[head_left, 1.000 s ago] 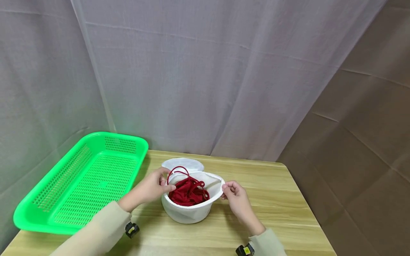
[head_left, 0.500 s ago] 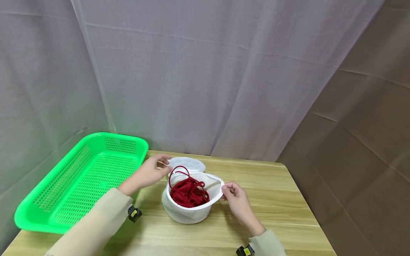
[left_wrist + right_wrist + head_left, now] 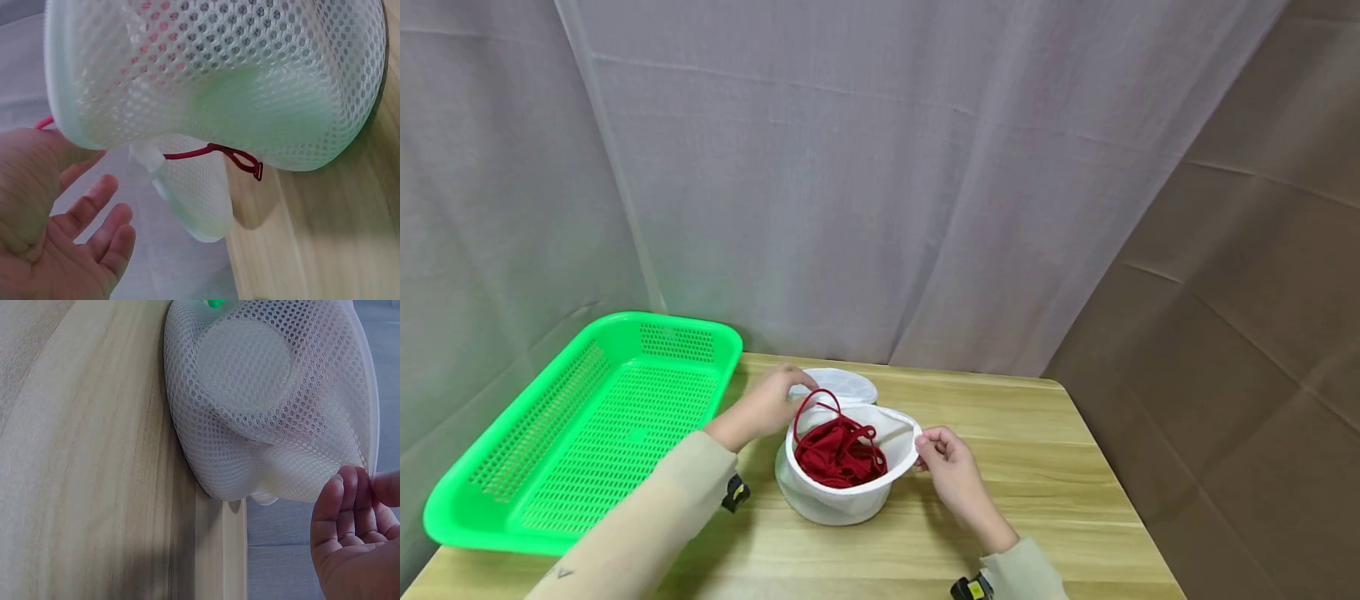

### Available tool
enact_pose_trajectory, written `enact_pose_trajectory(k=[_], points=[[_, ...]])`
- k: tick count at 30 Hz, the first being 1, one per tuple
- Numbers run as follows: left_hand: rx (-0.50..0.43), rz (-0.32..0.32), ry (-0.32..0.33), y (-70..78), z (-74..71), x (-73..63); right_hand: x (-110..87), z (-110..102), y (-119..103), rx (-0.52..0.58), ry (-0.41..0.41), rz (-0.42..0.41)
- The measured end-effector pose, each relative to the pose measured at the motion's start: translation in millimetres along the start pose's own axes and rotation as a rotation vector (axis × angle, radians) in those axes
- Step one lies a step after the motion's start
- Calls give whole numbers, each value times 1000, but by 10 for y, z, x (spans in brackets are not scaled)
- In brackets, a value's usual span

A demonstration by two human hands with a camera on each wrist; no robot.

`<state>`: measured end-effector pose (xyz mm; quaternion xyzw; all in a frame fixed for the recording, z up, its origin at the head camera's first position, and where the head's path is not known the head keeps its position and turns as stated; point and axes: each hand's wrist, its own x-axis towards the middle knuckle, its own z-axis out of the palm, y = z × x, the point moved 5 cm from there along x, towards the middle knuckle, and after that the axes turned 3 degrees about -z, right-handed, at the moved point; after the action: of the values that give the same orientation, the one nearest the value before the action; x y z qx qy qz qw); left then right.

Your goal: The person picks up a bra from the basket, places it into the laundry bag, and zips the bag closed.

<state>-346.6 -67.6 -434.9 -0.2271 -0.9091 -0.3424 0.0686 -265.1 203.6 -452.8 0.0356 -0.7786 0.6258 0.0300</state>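
A white mesh laundry bag (image 3: pixel 833 507) stands on the table with its round mouth unzipped and its lid (image 3: pixel 844 385) folded back behind. Inside lies a crumpled red garment (image 3: pixel 835 454) with thin straps; one strap loops up at the back left of the rim. In the left wrist view a red strap with a slider (image 3: pixel 240 159) hangs outside the mesh. My left hand (image 3: pixel 767 404) reaches to the back left rim beside the strap loop, its lower fingers loose and apart; thumb and index are partly hidden. My right hand (image 3: pixel 951 467) pinches the bag's right rim, pulling it to a point.
To the left sits a large green plastic basket (image 3: pixel 718 400) with slotted sides. The wooden table (image 3: pixel 1022 500) ends at a grey curtain (image 3: pixel 820 208) behind and a brown cloth wall (image 3: pixel 1247 333) on the right.
My left hand has let go of the bag's left rim, moved back, then shifted right toward the strap loop and the lid. My right hand keeps its pinch on the rim.
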Motion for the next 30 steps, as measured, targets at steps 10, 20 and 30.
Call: enact_pose_trajectory(k=[10, 20, 30], points=[[-46, -17, -45, -23, 150, 26, -9, 9, 0, -6, -6, 5], [-112, -76, -57, -16, 172, -5, -9, 5, 7, 1, -5, -7], [-267, -104, 22, -17, -95, -72, -11, -9, 42, -5, -3, -3]])
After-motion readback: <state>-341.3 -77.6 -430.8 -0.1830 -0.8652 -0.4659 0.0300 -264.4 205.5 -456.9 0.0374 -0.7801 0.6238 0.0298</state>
